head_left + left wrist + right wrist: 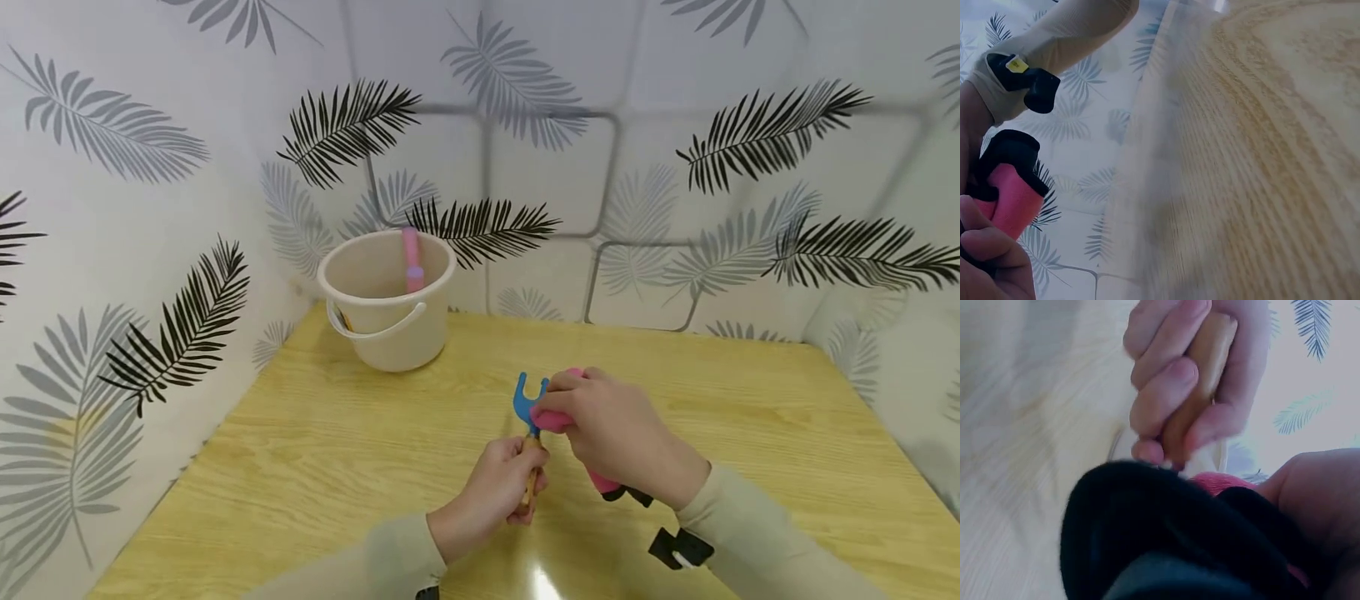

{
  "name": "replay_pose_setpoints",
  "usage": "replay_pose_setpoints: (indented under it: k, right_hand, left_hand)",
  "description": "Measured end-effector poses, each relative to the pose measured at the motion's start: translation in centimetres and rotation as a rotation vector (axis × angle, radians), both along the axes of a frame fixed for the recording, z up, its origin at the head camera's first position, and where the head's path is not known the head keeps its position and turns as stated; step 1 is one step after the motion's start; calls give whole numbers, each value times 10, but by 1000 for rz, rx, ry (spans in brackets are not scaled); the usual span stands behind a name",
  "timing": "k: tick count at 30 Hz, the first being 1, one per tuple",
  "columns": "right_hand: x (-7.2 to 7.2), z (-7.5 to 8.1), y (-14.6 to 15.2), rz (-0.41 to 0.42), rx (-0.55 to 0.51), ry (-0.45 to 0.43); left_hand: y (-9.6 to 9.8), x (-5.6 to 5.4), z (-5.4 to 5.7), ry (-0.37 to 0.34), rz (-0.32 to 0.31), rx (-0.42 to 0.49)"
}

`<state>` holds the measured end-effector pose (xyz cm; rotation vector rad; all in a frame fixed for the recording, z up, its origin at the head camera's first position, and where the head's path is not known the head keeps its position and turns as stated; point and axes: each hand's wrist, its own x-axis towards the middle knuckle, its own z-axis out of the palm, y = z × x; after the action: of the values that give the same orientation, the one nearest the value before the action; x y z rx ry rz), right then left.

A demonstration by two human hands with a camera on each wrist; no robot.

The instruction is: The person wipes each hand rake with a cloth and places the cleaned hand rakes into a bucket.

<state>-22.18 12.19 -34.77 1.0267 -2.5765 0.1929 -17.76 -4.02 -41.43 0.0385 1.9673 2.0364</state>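
My left hand grips the wooden handle of a small hand fork, whose blue pronged head points away from me. The right hand pinches a soft pink cloth against the blue head and hides part of it. In the left wrist view the pink cloth shows black trim. From the right wrist, the left fingers curl round the wooden handle, while the cloth's black part fills the foreground. The exact kind of cloth cannot be told.
A cream bucket with a lowered handle stands at the back left of the wooden table. Inside its far rim leans a pink, purple-banded object. Leaf-patterned walls border the table at the back and sides.
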Motion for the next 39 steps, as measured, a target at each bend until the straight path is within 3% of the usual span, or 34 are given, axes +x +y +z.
replay_pose_setpoints:
  k: [5,10,16,19,25,28,34,39]
  right_hand:
    - [-12,2,-10,-46,28,54]
    - [-28,0,-9,-94,61,71]
    - [-8,8,-17,-22,127,-11]
    - [-6,12,-23,4,155,-32]
    - [-28,16,-33,-26,214,21]
    - [-35,17,-36,-1,286,-16]
    - [-19,22,-38,136,399,-142]
    - [-12,26,-40,121,420,-126]
  left_hand:
    - [5,2,1,20,-63,-5]
    - [11,5,1,17,-61,-40]
    - [7,1,-2,28,-29,-65]
    - [5,-1,-2,37,-18,-56]
    - [7,2,2,55,-34,-45]
    - [8,4,1,34,-32,-51]
    - [7,-1,-2,44,-22,-52]
    - [10,-4,-2,77,-38,-28]
